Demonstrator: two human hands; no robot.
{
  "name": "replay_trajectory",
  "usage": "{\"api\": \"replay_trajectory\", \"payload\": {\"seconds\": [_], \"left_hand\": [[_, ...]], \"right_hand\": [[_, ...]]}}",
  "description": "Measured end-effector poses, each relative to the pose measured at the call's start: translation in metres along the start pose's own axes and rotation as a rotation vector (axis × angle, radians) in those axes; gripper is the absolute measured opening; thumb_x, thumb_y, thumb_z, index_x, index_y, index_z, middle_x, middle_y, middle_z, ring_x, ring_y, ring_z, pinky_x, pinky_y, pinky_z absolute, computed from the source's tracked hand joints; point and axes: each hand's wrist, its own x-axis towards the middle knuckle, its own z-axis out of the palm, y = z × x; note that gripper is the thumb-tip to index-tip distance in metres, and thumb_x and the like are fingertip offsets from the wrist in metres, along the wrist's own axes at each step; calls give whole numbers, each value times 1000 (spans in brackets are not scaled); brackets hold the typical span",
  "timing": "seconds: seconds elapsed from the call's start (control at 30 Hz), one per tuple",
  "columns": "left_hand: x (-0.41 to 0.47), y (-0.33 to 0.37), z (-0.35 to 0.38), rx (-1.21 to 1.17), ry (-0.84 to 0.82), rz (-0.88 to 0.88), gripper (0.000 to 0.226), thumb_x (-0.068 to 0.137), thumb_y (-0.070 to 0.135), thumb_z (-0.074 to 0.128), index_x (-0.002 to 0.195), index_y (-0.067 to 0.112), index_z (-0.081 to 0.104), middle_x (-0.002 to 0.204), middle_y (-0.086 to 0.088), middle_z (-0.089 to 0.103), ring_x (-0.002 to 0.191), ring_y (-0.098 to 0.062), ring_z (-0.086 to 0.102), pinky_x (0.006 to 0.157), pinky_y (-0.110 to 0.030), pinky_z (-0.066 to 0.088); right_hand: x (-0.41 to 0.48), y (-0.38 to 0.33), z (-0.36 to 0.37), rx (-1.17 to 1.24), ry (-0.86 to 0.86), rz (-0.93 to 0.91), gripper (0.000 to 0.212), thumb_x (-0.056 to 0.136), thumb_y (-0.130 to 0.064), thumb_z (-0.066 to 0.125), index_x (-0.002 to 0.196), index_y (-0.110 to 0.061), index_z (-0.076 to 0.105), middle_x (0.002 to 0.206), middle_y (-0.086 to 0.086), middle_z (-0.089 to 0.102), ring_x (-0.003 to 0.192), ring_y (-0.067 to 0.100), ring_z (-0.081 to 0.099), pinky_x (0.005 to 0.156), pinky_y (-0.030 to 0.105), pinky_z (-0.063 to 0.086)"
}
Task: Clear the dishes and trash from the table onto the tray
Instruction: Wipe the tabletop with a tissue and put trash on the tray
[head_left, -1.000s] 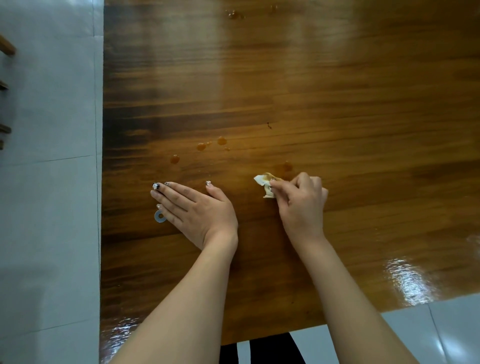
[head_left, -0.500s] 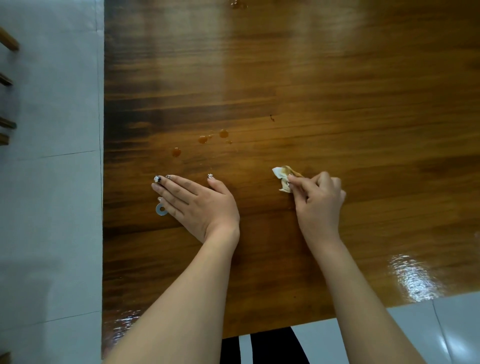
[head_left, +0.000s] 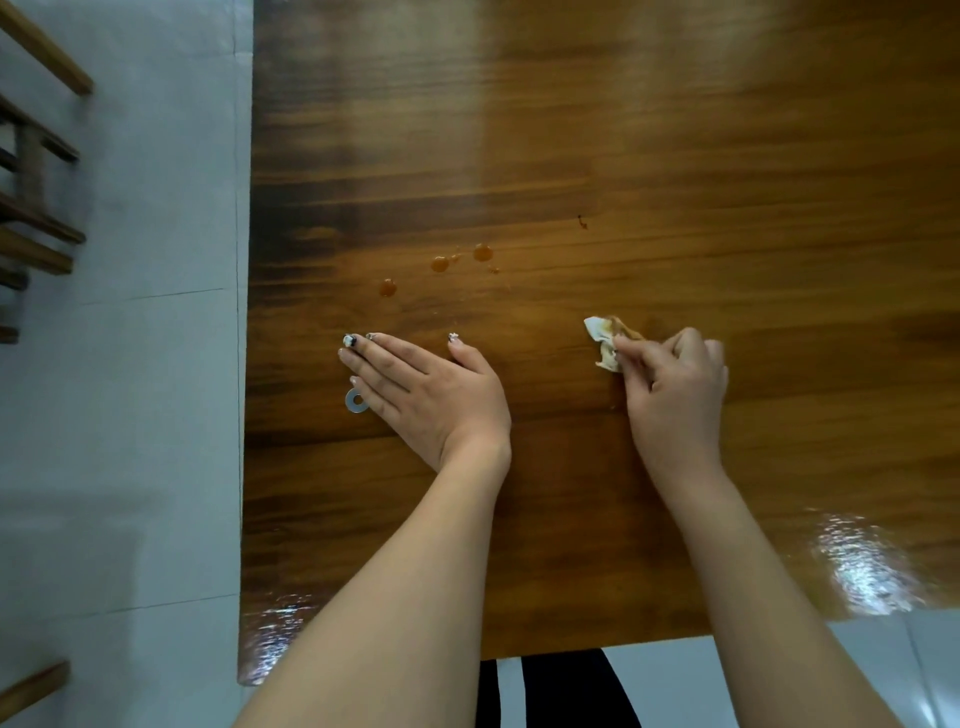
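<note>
Glossy wooden table (head_left: 675, 156), orange sauce drops (head_left: 440, 264) sitting mid-surface. Left hand (head_left: 431, 395) is lying flat, fingers straight, touching a metal ring (head_left: 356, 401). Right hand (head_left: 675, 389) is pinching a stained crumpled tissue (head_left: 602, 340) against the tabletop.

Trash: one crumpled napkin (head_left: 605, 343), a small white wad with orange-brown stains. It sits on the desk (head_left: 675, 156), touching the surface, right of centre in view. The right hand (head_left: 675, 384) pinches its right side with curled fingers. The wad's left part sticks out past the fingertips; the rest is hidden under the hand. Desk: glossy brown wood, grain running left-right, glare patches along the near edge. Orange sauce spots (head_left: 440, 264) lie left of the napkin and slightly farther, well apart from it.
</note>
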Motion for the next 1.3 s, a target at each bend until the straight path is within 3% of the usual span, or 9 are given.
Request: {"api": "replay_trajectory", "payload": {"seconds": [0.33, 0.57, 0.77, 0.93, 1.1, 1.3], "left_hand": [[-1, 1, 1, 1, 8, 3, 73, 99, 47, 15, 149, 0, -10, 159, -16, -13, 146, -29, -16, 115, -37, -12], [-1, 0, 3, -8, 25, 2, 73, 99, 47, 15, 149, 1, -10, 159, -16, -13, 146, -29, -16, 115, -37, -12], [-1, 1, 2, -11, 49, -2, 73, 99, 47, 16, 149, 0, -9, 159, -16, -11, 146, -29, -15, 115, -38, -11], [-2, -2, 3, 0, 69, -2, 73, 99, 46, 17, 149, 0, -8, 159, -17, -10, 146, -29, -14, 114, -37, -12], [-2, 0, 2, -17, 82, -8, 73, 99, 46, 18, 150, 1, -6, 159, -16, -9, 147, -28, -13, 114, -36, -12], [-3, 0, 1, -19, 95, -17, 73, 99, 47, 20, 150, 1, -5, 160, -15, -8, 147, -27, -12, 114, -35, -11]], "right_hand": [[64, -5, 4, -51, -15, 21, 20, 93, -18, 58, 107, -10, 71, 93, 11, 55, 96, 31, 45, 79, 35, 32], [12, 11, -7, 24, -17, -30, 17, 86, -10, 68, 102, -11, 73, 80, 0, 45, 81, 21, 39, 69, 37, 34], [60, 1, 2, 3, -51, -14, 18, 91, -16, 62, 104, -10, 72, 87, 1, 45, 88, 20, 39, 76, 30, 28], [31, 10, -3, 39, -29, -52, 16, 88, -11, 64, 102, -8, 72, 83, 2, 47, 81, 20, 40, 70, 36, 40], [18, 18, -6, 55, -10, -98, 15, 82, -6, 72, 96, -9, 75, 75, 3, 47, 74, 20, 39, 62, 37, 39], [79, -5, 7, 46, -70, -53, 17, 93, -16, 60, 100, -8, 73, 84, 1, 44, 84, 19, 37, 73, 32, 34]]}}
